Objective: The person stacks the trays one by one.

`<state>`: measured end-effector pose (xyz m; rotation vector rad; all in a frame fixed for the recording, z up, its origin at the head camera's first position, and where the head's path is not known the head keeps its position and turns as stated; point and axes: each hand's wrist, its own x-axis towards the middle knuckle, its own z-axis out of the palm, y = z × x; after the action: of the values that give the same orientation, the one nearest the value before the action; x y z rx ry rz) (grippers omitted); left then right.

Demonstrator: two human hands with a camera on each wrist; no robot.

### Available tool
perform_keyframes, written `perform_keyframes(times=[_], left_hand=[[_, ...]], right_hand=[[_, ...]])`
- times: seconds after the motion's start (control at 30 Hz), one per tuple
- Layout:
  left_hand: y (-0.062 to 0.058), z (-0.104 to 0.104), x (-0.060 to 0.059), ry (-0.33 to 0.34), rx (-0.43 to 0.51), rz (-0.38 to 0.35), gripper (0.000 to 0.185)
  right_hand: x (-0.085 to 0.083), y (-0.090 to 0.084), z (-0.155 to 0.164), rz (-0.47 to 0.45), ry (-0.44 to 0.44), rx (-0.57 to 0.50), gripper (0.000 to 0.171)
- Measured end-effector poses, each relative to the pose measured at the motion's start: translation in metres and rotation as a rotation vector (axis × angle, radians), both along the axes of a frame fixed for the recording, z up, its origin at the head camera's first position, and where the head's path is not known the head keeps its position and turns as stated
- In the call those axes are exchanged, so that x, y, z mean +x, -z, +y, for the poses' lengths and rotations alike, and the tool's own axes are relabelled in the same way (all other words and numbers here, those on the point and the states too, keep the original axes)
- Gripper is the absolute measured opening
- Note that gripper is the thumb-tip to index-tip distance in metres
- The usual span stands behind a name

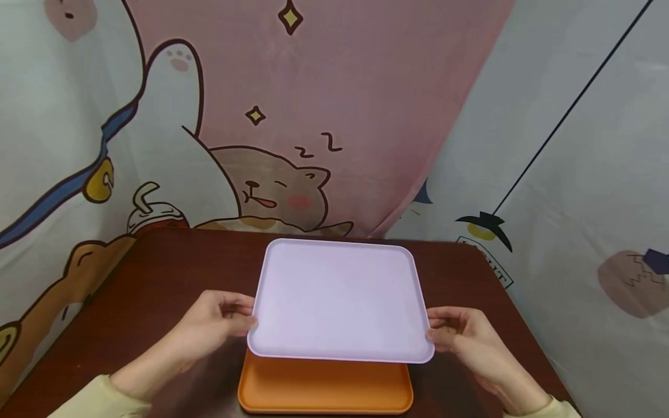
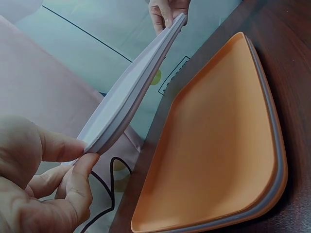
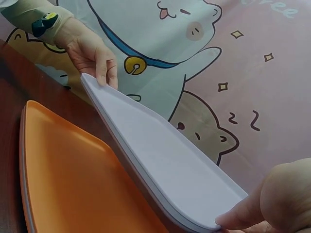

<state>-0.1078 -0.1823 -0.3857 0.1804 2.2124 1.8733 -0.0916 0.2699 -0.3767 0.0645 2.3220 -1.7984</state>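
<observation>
A lavender rectangular tray (image 1: 340, 302) is held up at a tilt between the two hands. Its edge shows layered rims in both wrist views, so it looks like more than one tray nested together. My left hand (image 1: 216, 316) pinches the left side near the front corner, thumb on top; in the left wrist view that hand (image 2: 48, 179) fills the lower left. On the opposite side, my right hand (image 1: 465, 337) pinches the rim, its thumb (image 3: 240, 213) at the corner. Below lies an orange tray (image 1: 326, 386), partly hidden by the lavender one.
The orange tray (image 2: 214, 141) sits on a stack, with a grey rim and another orange rim under it. Beneath is a dark reddish-brown table (image 1: 193, 261). A cartoon-printed cloth (image 1: 366, 116) hangs right behind the table and along its sides.
</observation>
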Motion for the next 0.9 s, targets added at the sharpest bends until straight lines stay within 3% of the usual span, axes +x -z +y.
perform_keyframes(times=[0.57, 0.9], left_hand=[[0.016, -0.008, 0.009, -0.024, -0.023, -0.039, 0.036], [0.02, -0.009, 0.013, 0.003, -0.003, -0.026, 0.035]], right_hand=[[0.003, 0.016, -0.002, -0.017, -0.046, 0.002, 0.045], [0.006, 0.021, -0.003, -0.019, -0.053, -0.009, 0.046]])
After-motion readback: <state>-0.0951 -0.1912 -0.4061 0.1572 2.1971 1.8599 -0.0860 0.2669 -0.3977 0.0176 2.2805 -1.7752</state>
